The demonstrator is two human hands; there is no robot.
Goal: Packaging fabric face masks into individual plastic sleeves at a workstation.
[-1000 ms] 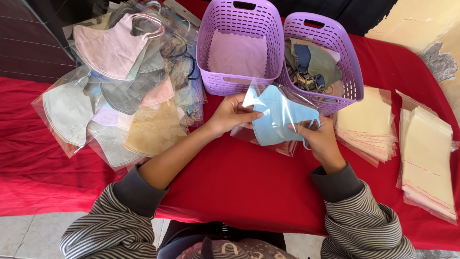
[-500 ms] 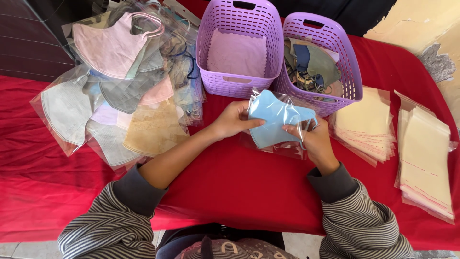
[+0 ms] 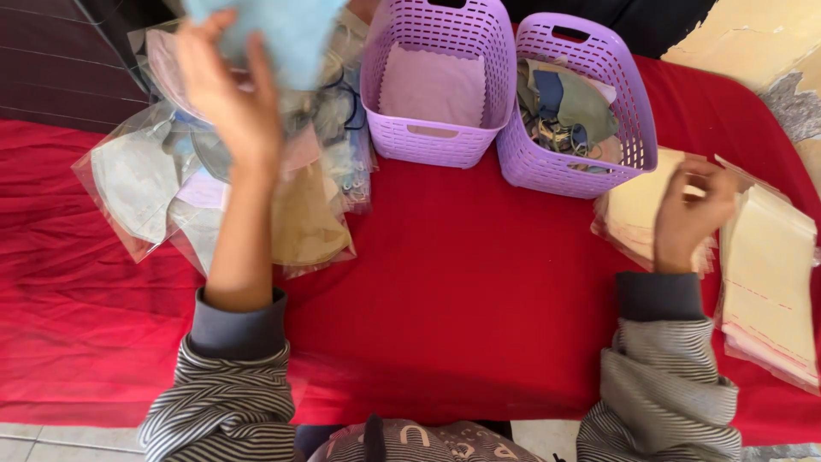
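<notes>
My left hand point(image 3: 227, 94) is raised at the far left and holds a light blue face mask in a clear bag point(image 3: 274, 30) over the pile of bagged masks point(image 3: 162, 184). The mask and hand are blurred. My right hand point(image 3: 688, 214) is at the right, fingers bent and apart, resting on a stack of empty clear bags with cream backing point(image 3: 633, 205). I cannot see anything gripped in it.
Two purple plastic baskets stand at the back: the left one point(image 3: 440, 141) holds a pinkish cloth, the right one point(image 3: 590, 175) holds loose masks in dark and muted colours. A second stack of empty bags point(image 3: 770, 282) lies at the far right. A red cloth point(image 3: 462, 291) covers the table.
My left hand has carried the bagged blue mask from the table's middle up and left over the pile. My right hand let go of it and moved right onto the empty bags.
</notes>
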